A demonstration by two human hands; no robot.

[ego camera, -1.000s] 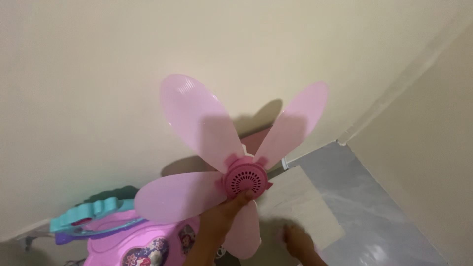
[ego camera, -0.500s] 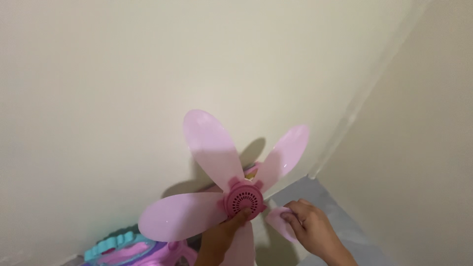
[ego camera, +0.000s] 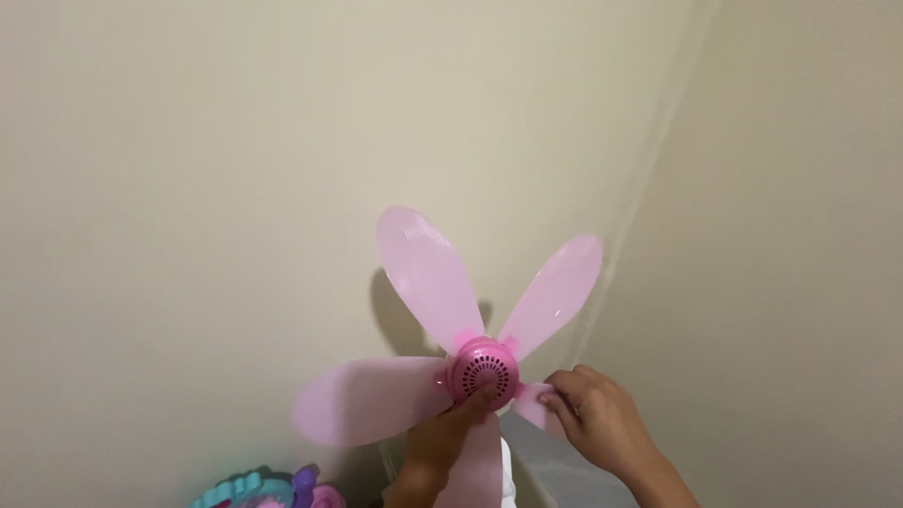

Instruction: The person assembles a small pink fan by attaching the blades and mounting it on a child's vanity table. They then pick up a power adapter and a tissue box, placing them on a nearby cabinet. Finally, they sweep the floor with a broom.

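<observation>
Your left hand (ego camera: 442,442) grips the pink fan (ego camera: 461,362) from below, thumb pressed against the grilled hub (ego camera: 483,369), so the fan is held up in the air in front of the cream wall (ego camera: 216,169), near the room corner (ego camera: 649,179). Your right hand (ego camera: 597,421) has its fingers (ego camera: 555,393) pinched on a loose blade (ego camera: 534,406), whose root sits right at the hub's lower right side.

Risks, as I judge them: the blade is thin and translucent, so pushing it in at an angle could bend it or jam it in its slot. The left hand's hold is only on the hub; a hard push from the right could twist the fan out of that grip. The four fitted blades stick out wide, and the upper right one (ego camera: 557,290) reaches toward the corner, so a swing to the right could knock it on the wall.

There is open room to the upper left. Low down, a teal and purple toy (ego camera: 259,487) sits just under the left blade (ego camera: 362,400), so lowering the fan there is tight.
</observation>
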